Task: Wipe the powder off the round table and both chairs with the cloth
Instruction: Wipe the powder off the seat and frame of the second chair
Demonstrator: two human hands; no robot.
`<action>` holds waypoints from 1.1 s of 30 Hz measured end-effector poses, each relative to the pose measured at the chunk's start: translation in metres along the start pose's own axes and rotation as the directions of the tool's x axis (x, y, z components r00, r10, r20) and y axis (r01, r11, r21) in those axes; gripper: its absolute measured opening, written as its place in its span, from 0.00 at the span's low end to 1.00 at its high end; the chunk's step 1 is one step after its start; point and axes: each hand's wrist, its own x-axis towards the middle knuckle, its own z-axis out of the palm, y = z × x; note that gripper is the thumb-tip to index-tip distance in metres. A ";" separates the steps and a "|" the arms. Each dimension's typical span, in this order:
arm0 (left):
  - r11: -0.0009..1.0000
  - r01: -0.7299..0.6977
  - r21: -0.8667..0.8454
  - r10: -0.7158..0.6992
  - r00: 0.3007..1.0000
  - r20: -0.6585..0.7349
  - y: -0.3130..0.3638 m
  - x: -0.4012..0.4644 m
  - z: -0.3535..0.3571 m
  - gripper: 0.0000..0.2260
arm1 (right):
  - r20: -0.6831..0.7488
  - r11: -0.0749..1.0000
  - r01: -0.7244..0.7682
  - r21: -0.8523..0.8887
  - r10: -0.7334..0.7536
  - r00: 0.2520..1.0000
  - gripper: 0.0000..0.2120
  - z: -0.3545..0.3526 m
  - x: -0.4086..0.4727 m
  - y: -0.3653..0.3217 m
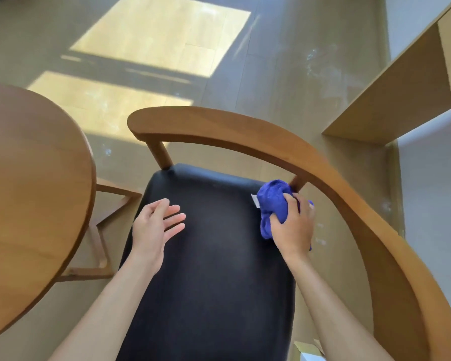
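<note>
Nearest us lies the chair's black padded seat (214, 269), ringed far and right by its curved wooden backrest (310, 157). Our left hand (154, 230) hovers over the seat's left side, fingers straight and released. Our right hand (293, 225) grips the bunched blue cloth (272, 201) at the seat's far right corner, beside a back post. The round table (31, 194) stands left. Pale powder smudges (320, 66) mark the sunlit wooden floor (162, 32); a small white tag on the cloth shows no readable writing
</note>
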 end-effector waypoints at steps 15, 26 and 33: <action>0.997 0.062 -0.035 -0.062 0.998 0.007 -0.009 0.066 -0.060 0.11 | -0.026 0.988 -0.152 -0.019 0.152 0.988 0.22 0.130 -0.012 -0.138; 0.998 -0.058 -0.031 0.052 0.982 -0.181 0.017 0.079 -0.090 0.05 | 0.477 0.838 0.545 0.015 -0.485 0.733 0.22 0.147 -0.120 -0.192; 0.997 -0.076 -0.005 0.074 0.980 -0.186 0.014 0.068 -0.070 0.01 | 0.553 0.569 0.807 0.158 -0.728 0.405 0.18 0.116 -0.173 -0.118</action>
